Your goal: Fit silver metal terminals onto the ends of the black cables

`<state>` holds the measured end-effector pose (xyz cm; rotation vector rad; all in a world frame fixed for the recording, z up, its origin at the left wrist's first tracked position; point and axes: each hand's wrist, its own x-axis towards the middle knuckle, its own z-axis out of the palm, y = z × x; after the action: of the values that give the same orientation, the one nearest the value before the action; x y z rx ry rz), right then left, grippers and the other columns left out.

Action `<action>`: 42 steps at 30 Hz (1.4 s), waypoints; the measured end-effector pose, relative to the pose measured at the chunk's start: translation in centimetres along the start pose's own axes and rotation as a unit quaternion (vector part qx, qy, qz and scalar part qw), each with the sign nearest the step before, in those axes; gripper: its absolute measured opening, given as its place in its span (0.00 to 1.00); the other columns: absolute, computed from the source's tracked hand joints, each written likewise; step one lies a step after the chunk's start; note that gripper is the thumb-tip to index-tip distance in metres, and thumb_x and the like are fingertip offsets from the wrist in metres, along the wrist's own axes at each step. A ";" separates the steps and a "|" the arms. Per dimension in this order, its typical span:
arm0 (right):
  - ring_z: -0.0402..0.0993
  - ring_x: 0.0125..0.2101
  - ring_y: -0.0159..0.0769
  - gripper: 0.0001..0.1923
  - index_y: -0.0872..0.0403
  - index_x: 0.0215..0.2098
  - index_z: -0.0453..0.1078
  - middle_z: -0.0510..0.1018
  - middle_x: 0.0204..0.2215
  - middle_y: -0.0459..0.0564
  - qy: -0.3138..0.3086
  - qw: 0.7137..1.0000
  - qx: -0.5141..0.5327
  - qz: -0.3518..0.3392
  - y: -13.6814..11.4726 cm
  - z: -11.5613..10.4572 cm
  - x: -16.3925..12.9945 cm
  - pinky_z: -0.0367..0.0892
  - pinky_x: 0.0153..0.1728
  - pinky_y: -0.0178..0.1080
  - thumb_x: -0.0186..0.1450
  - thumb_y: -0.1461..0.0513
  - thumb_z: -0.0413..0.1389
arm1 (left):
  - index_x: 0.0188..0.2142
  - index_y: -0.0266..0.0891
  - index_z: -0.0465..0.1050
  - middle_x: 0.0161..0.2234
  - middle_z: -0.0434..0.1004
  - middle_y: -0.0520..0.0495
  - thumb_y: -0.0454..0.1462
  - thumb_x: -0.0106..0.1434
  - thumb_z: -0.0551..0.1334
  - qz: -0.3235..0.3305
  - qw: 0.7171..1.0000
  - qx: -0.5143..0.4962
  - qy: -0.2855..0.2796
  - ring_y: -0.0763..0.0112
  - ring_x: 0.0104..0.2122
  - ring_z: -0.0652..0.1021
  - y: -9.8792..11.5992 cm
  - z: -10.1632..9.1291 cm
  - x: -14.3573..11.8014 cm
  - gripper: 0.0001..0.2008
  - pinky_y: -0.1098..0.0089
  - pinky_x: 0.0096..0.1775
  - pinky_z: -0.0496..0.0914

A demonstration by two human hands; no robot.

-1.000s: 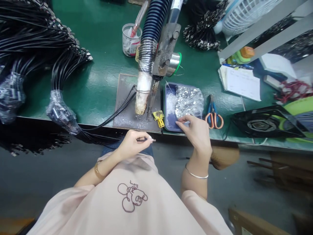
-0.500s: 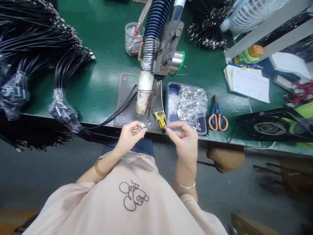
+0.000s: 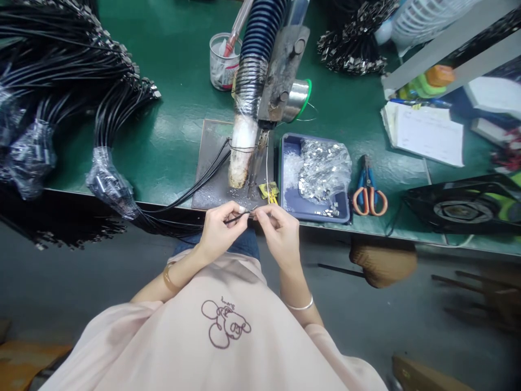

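Left hand (image 3: 220, 228): grip pinched on black cable (image 3: 233, 219). Right hand (image 3: 279, 231): grip pinched closed by cable tip; contents indiscernible.

From here I'm seeing a long green counter (image 3: 175, 108) running from left to right, its glossy top catching pale patches of light. Pale frame bars (image 3: 443, 42) are slanting over its far right side. Below the front edge, a smooth grey floor (image 3: 350, 326) is lying in dimmer light. A rounded brown seat (image 3: 386, 265) is showing just past that edge, and farther right some dark brown furniture (image 3: 484, 290) is blurring into shadow. An orange-brown surface (image 3: 36, 355) is peeking in at the lower left.
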<state>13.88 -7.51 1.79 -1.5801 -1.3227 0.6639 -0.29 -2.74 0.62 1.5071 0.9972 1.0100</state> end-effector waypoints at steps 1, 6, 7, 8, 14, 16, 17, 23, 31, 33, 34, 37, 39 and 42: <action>0.75 0.29 0.34 0.11 0.52 0.29 0.73 0.79 0.27 0.46 0.001 1.000 0.003 -0.002 0.0 0.0 0.0 0.70 0.32 0.35 0.69 0.59 0.55 | 0.25 0.38 0.67 0.18 0.58 0.59 0.35 0.58 0.62 0.002 1.000 0.001 0.001 0.82 0.18 0.58 0.0 0.0 0.0 0.07 0.78 0.22 0.56; 0.75 0.28 0.33 0.11 0.52 0.29 0.73 0.79 0.27 0.46 0.001 1.000 0.008 0.002 -0.1 -0.1 0.1 0.69 0.31 0.35 0.69 0.59 0.55 | 0.25 0.38 0.67 0.18 0.59 0.59 0.35 0.58 0.63 -0.005 1.000 0.003 -0.001 0.81 0.18 0.59 0.0 -0.1 0.0 0.07 0.78 0.22 0.57; 0.75 0.28 0.33 0.11 0.52 0.29 0.73 0.78 0.27 0.46 0.000 1.000 0.005 0.003 -0.2 -0.1 0.0 0.68 0.31 0.35 0.69 0.59 0.55 | 0.25 0.38 0.67 0.18 0.59 0.59 0.36 0.58 0.63 -0.007 1.000 0.005 -0.004 0.81 0.18 0.59 0.0 -0.1 0.0 0.07 0.78 0.22 0.57; 0.74 0.28 0.33 0.11 0.52 0.29 0.73 0.78 0.26 0.46 -0.001 1.000 0.003 0.004 -0.2 -0.1 0.0 0.68 0.30 0.35 0.69 0.59 0.55 | 0.25 0.38 0.66 0.18 0.58 0.59 0.36 0.58 0.63 -0.008 1.000 0.007 -0.006 0.80 0.18 0.59 0.0 -0.1 0.0 0.08 0.78 0.22 0.57; 0.75 0.28 0.34 0.11 0.52 0.29 0.72 0.78 0.27 0.46 0.001 1.000 0.001 0.005 -0.1 -0.2 0.0 0.68 0.30 0.36 0.69 0.58 0.55 | 0.24 0.38 0.66 0.18 0.58 0.59 0.36 0.58 0.63 -0.007 1.000 0.005 -0.002 0.81 0.18 0.58 0.0 -0.1 0.0 0.08 0.77 0.22 0.56; 0.74 0.27 0.34 0.11 0.52 0.29 0.72 0.77 0.26 0.46 -0.003 1.000 -0.008 0.006 -0.1 -0.2 0.0 0.68 0.30 0.36 0.69 0.58 0.55 | 0.24 0.38 0.66 0.17 0.58 0.59 0.36 0.58 0.63 -0.007 1.000 0.010 -0.004 0.81 0.18 0.58 -0.1 -0.1 0.0 0.08 0.77 0.22 0.56; 0.73 0.27 0.34 0.11 0.52 0.29 0.72 0.77 0.26 0.46 -0.004 1.000 -0.014 0.004 -0.1 -0.2 0.0 0.67 0.29 0.36 0.69 0.58 0.55 | 0.24 0.38 0.66 0.17 0.58 0.59 0.36 0.58 0.62 -0.008 1.000 0.012 -0.005 0.81 0.18 0.59 -0.1 -0.1 0.0 0.08 0.77 0.22 0.56; 0.66 0.23 0.30 0.11 0.52 0.28 0.71 0.73 0.23 0.43 0.014 0.996 -0.071 -0.047 -0.4 0.0 -0.1 0.63 0.27 0.34 0.69 0.61 0.56 | 0.24 0.37 0.67 0.17 0.58 0.59 0.35 0.58 0.64 -0.008 1.000 0.001 -0.012 0.81 0.18 0.59 -0.1 -0.2 0.0 0.08 0.77 0.23 0.56; 0.64 0.16 0.27 0.05 0.51 0.37 0.71 0.70 0.18 0.38 0.128 0.990 -0.007 -0.052 0.0 -0.2 -0.8 0.60 0.20 0.32 0.69 0.58 0.56 | 0.29 0.34 0.79 0.18 0.62 0.56 0.43 0.56 0.70 -0.097 0.987 -0.127 -0.013 0.79 0.20 0.60 -0.6 -0.5 0.2 0.12 0.75 0.22 0.57; 0.63 0.14 0.26 0.08 0.50 0.45 0.67 0.72 0.19 0.37 0.161 0.984 0.063 -0.034 0.1 -0.3 -1.0 0.59 0.17 0.30 0.70 0.57 0.54 | 0.27 0.35 0.78 0.17 0.61 0.56 0.45 0.53 0.71 -0.121 0.981 -0.152 -0.009 0.80 0.20 0.60 -0.8 -0.7 0.6 0.14 0.75 0.22 0.56; 0.63 0.13 0.25 0.09 0.50 0.47 0.66 0.75 0.20 0.38 0.167 0.982 0.081 -0.026 0.2 -0.3 -1.1 0.59 0.16 0.30 0.70 0.57 0.54 | 0.26 0.35 0.78 0.17 0.62 0.56 0.46 0.52 0.72 -0.132 0.977 -0.164 -0.012 0.80 0.20 0.60 -0.8 -0.8 0.8 0.15 0.75 0.22 0.56; 0.72 0.16 0.27 0.05 0.50 0.44 0.67 0.82 0.27 0.42 0.155 0.986 0.063 -0.019 0.3 0.0 -1.1 0.69 0.20 0.31 0.70 0.58 0.56 | 0.25 0.35 0.77 0.17 0.63 0.56 0.47 0.49 0.74 -0.157 0.968 -0.194 -0.029 0.80 0.19 0.61 -0.7 -0.9 1.4 0.17 0.76 0.23 0.58; 0.81 0.26 0.33 0.02 0.50 0.38 0.69 0.84 0.31 0.45 0.133 0.989 0.020 -0.054 0.5 0.3 -1.0 0.77 0.30 0.36 0.69 0.61 0.58 | 0.25 0.35 0.77 0.17 0.64 0.56 0.48 0.49 0.74 -0.163 0.964 -0.207 -0.039 0.81 0.19 0.61 -0.5 -1.0 1.6 0.18 0.76 0.23 0.58; 0.84 0.37 0.38 0.03 0.50 0.35 0.72 0.85 0.35 0.49 0.097 0.983 -0.060 -0.145 0.7 0.8 -0.6 0.79 0.39 0.42 0.67 0.64 0.59 | 0.24 0.35 0.76 0.17 0.64 0.56 0.48 0.49 0.74 -0.155 0.964 -0.212 -0.047 0.81 0.19 0.61 -0.3 -1.0 1.9 0.18 0.76 0.22 0.58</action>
<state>13.35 -7.83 0.73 -1.4650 -1.4294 0.2487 -0.68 -0.63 0.63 1.0006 0.8521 0.8519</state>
